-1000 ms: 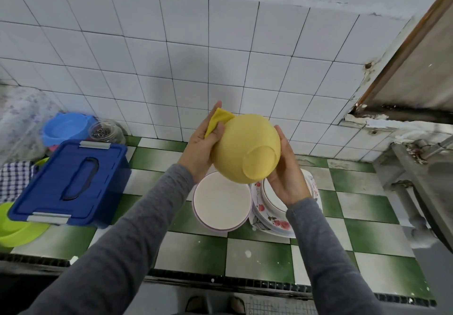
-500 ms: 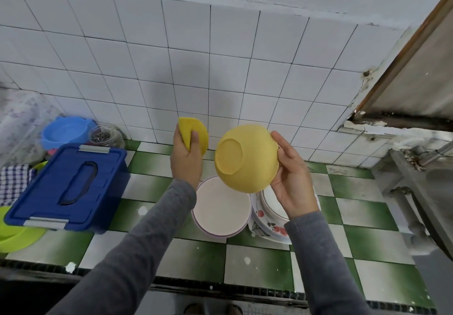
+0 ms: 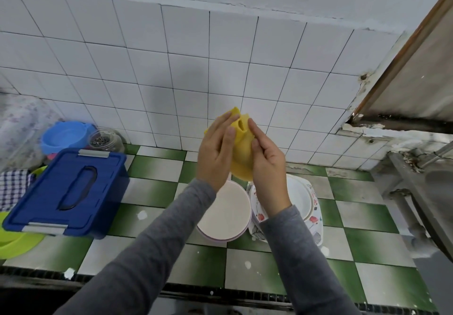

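right of the blue box [image 3: 66,192], above mid-bench [image 3: 152,192], the left hand [image 3: 215,150] pinched a yellow cloth [image 3: 239,119] against the bowl [image 3: 242,160], which the right hand [image 3: 268,162] gripped over the plates [image 3: 225,211]. wiping seemed under way; the next move likely called for turning the bowl to reach its unwiped sides.

Left: blue lidded box [image 3: 66,192], with a blue bowl [image 3: 65,135] and glass jar [image 3: 105,140] behind it
Left edge: lime dish [image 3: 14,241], checked cloth [image 3: 13,187]
Centre: white plate [image 3: 225,214] beside floral plates [image 3: 315,216] on the green-checked desk [image 3: 289,265]

yellow bowl [image 3: 242,159]: mostly covered | green dish [image 3: 19,243]: cut by left edge
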The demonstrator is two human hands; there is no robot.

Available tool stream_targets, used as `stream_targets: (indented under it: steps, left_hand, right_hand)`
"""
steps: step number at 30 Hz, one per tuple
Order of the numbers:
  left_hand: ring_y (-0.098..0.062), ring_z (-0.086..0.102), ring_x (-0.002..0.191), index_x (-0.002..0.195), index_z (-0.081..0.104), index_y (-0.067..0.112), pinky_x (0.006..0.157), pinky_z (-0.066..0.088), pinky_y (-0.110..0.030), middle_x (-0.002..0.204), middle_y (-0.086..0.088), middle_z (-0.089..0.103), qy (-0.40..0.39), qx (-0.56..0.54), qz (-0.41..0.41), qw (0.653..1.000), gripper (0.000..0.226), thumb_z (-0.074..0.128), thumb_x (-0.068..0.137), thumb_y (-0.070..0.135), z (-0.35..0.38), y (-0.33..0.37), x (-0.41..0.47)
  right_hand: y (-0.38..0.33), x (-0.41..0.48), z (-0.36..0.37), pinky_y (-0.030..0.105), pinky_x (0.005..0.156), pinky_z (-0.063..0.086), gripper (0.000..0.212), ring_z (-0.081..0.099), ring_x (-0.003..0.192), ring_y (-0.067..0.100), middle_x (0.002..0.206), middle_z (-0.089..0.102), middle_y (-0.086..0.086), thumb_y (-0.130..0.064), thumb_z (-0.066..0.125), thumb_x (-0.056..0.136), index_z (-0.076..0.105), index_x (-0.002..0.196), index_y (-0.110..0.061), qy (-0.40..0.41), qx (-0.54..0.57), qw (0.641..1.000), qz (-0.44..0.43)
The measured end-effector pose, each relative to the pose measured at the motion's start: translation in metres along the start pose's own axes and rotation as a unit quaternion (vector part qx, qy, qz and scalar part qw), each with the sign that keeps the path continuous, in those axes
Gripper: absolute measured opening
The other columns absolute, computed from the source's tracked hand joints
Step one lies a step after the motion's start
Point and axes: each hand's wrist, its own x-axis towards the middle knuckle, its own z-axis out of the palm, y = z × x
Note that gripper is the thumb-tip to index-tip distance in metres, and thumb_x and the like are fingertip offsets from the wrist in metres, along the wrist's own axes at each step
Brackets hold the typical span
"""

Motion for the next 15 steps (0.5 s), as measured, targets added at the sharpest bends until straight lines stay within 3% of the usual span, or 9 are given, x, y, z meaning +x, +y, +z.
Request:
stream_targets:
  steps: [2, 4, 7, 10, 12, 15]
  left_hand:
    - [-0.002, 0.045, 0.132, 0.121, 0.062, 0.038, 0.112, 0.037, -0.024, 0.145, 0.004, 0.051, 0.026, -0.002, -0.032, 0.999, 0.028, 0.044, 0.100, 0.041, -0.005, 0.005, 0.012]
    - [-0.003, 0.047, 0.130, 0.116, 0.059, 0.046, 0.112, 0.038, -0.028, 0.142, 0.003, 0.053, 0.024, 0.018, -0.035, 0.999, 0.022, 0.046, 0.098, 0.042, -0.007, 0.007, 0.017]
    - [-0.018, 0.043, 0.138, 0.130, 0.057, 0.036, 0.115, 0.036, -0.038, 0.144, 0.000, 0.051, -0.005, 0.088, 0.053, 0.995, 0.033, 0.042, 0.101, 0.043, -0.008, 0.001, 0.008]
    - [-0.032, 0.033, 0.144, 0.138, 0.056, 0.013, 0.121, 0.025, -0.043, 0.151, -0.010, 0.042, -0.041, 0.179, 0.180, 0.966, 0.045, 0.039, 0.104, 0.039, -0.011, -0.011, -0.001]
    - [-0.031, 0.031, 0.146, 0.143, 0.049, 0.013, 0.121, 0.027, -0.045, 0.153, -0.009, 0.040, -0.062, 0.183, 0.182, 0.964, 0.049, 0.039, 0.104, 0.040, -0.017, -0.015, 0.002]
    - [-0.020, 0.030, 0.147, 0.151, 0.035, 0.020, 0.119, 0.026, -0.026, 0.153, 0.005, 0.038, -0.078, 0.169, 0.119, 0.975, 0.058, 0.042, 0.100, 0.048, -0.025, -0.016, 0.010]
  right_hand:
    - [-0.002, -0.003, 0.001, 0.023, 0.099, 0.050, 0.040, 0.059, 0.118, 0.000, 0.126, 0.062, -0.023, -0.009, 0.044, 0.106, 0.060, 0.127, -0.038, -0.016, 0.014, 1.000, -0.016]
    - [-0.003, -0.003, 0.001, 0.024, 0.099, 0.050, 0.039, 0.060, 0.119, 0.001, 0.128, 0.063, -0.018, -0.008, 0.044, 0.106, 0.062, 0.126, -0.037, -0.018, 0.025, 0.999, -0.021]
    - [-0.005, 0.002, 0.000, 0.030, 0.095, 0.054, 0.037, 0.062, 0.118, 0.009, 0.127, 0.066, -0.015, -0.014, 0.045, 0.106, 0.064, 0.121, -0.042, 0.003, 0.048, 0.999, 0.005]
    - [-0.007, 0.004, 0.000, 0.025, 0.089, 0.055, 0.034, 0.062, 0.117, 0.010, 0.129, 0.065, -0.009, -0.016, 0.044, 0.107, 0.064, 0.123, -0.039, 0.008, 0.062, 0.998, 0.022]
    - [-0.005, 0.003, 0.001, 0.026, 0.090, 0.055, 0.033, 0.061, 0.117, 0.010, 0.130, 0.064, -0.008, -0.018, 0.045, 0.106, 0.064, 0.122, -0.040, 0.005, 0.056, 0.998, 0.028]
    - [-0.005, 0.004, 0.001, 0.026, 0.094, 0.054, 0.033, 0.061, 0.118, 0.009, 0.131, 0.065, -0.007, -0.016, 0.045, 0.106, 0.065, 0.121, -0.038, -0.008, 0.051, 0.998, 0.023]
